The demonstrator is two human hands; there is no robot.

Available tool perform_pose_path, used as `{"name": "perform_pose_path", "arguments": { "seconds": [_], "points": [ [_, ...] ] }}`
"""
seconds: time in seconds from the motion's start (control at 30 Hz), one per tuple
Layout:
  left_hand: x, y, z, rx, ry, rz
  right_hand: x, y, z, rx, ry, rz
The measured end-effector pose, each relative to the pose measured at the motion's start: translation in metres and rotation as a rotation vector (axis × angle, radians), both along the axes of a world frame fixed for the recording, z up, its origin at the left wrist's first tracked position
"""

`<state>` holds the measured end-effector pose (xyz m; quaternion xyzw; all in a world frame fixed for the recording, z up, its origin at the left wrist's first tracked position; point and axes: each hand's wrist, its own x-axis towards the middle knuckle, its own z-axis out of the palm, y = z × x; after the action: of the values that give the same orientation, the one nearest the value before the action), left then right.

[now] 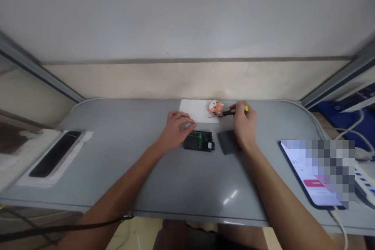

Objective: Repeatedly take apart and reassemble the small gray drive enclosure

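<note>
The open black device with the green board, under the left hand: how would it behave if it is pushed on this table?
The open black device lies flat and low, so it would probably slide, not tip. Its exposed green board looks fragile. It seems light.

table (117, 144): grey, smooth, looked like laminate, with a glossy glare spot
board (199, 140): matt black plastic case, green circuit face showing
cover (227, 142): dark grey, matt, plastic-looking
screwdriver (234, 111): yellow-and-black plastic handle
sheet (195, 110): white paper, matt
phone (310, 175): glossy glass screen
</note>
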<state>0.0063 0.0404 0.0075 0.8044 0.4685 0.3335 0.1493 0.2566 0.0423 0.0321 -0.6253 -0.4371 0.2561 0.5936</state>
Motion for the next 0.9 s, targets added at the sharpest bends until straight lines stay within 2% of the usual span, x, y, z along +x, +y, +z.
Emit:
{"name": "perform_pose_path", "arguments": {
  "seconds": [0.1,0.17,0.3,0.4,0.5,0.57,0.7,0.8,0.9],
  "points": [
    [0.008,0.027,0.012,-0.036,0.113,-0.059,0.003,0.000,0.001,-0.045,-0.076,-0.008],
    [0.019,0.047,0.014,-0.062,0.179,-0.101,0.004,0.001,0.000,-0.055,-0.107,-0.012],
    [0.045,0.077,0.009,-0.103,0.277,-0.108,0.006,0.003,-0.002,-0.054,-0.145,0.001],
    [0.052,0.083,0.005,-0.127,0.322,-0.148,0.008,0.005,-0.003,-0.022,-0.137,0.023],
    [0.037,0.070,0.006,-0.081,0.298,-0.162,0.009,0.005,0.001,0.020,-0.063,0.021],
    [0.019,0.052,0.006,-0.054,0.238,-0.194,0.009,0.003,0.006,0.053,-0.001,0.022],
    [-0.013,0.009,0.000,-0.085,0.107,-0.121,-0.003,-0.005,0.015,0.127,0.059,0.142],
    [-0.019,-0.010,-0.009,-0.084,0.051,-0.051,-0.018,-0.014,0.014,0.140,0.012,0.298],
    [-0.015,-0.015,-0.012,-0.099,0.089,-0.068,-0.031,-0.022,0.008,0.117,-0.111,0.392]
  ]
}}
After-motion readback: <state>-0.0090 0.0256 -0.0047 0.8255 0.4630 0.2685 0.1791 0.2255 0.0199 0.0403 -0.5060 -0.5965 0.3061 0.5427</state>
